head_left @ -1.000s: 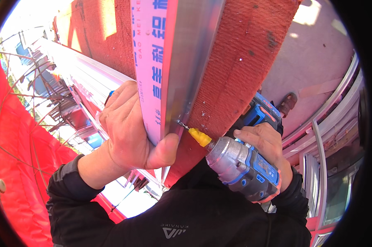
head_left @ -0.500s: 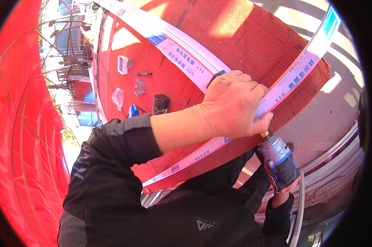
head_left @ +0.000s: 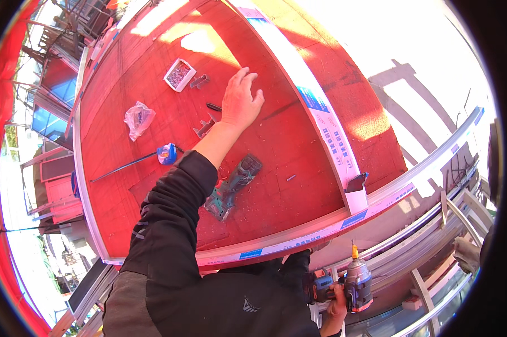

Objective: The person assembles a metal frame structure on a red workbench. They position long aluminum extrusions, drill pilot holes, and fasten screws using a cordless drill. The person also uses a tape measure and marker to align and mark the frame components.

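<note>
My left hand (head_left: 242,101) reaches out over the red covered table (head_left: 287,146), fingers spread and holding nothing. It is close to a black marker-like stick (head_left: 214,106) and a small metal bracket (head_left: 204,128). Beyond it sits a white box (head_left: 180,76) filled with small screws, beside another bracket (head_left: 199,82). Down at the lower right, my right hand (head_left: 336,307) grips a blue and black cordless drill (head_left: 359,283) with its yellow-collared bit pointing up. Film-covered profiles, one lengthwise (head_left: 335,137) and one along the near edge (head_left: 290,245), meet at a corner.
A green and black power tool (head_left: 233,188) lies on the table near my left sleeve. Left of it are a blue tape measure (head_left: 167,154) and a crumpled plastic bag (head_left: 139,120). Long metal profiles (head_left: 388,255) are stacked at the right, below the table edge.
My left hand has let go of the profile and moved left over the table, its fingers now spread. The drill has moved down, away from the profiles. The view has shifted.
</note>
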Motion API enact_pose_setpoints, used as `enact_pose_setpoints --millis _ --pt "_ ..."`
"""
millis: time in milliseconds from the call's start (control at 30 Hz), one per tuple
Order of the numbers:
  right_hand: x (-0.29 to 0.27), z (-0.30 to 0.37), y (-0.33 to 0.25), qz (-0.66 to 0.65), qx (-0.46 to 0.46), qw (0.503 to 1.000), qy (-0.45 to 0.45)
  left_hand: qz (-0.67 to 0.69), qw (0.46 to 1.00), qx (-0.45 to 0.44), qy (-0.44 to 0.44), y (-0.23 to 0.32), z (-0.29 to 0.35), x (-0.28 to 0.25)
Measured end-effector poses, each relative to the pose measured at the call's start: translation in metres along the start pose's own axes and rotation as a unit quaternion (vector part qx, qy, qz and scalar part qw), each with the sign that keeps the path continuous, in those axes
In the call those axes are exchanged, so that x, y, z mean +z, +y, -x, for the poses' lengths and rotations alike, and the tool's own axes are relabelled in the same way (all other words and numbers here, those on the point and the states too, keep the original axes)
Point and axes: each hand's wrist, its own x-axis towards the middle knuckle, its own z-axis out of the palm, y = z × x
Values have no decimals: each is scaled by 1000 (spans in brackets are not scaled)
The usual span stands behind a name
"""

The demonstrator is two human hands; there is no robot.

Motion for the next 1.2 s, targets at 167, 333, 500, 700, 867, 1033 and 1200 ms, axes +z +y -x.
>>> enact_pose_setpoints --millis 167,333,500,700,867,1033,1200 --pt "29 31 -8 15 18 999 40 -140 983 -103 61 -148 -106 -21" --pt "55 41 -16 32 55 997 52 -280 938 -152 -137 -192 -155 -38" --pt "72 37 -25 55 110 992 41 -294 950 -76 -71 -216 -150 -26" --pt "88 26 -28 72 141 987 20 -189 963 -123 -146 -245 -163 -26" --pt "99 23 -30 80 149 986 7 -146 953 -191 -184 -244 -165 -35" --pt "108 29 -36 92 136 986 2 -153 938 -222 -218 -222 -158 -40" --pt "115 28 -41 96 123 988 -5 -113 964 -179 -164 -202 -146 -31"
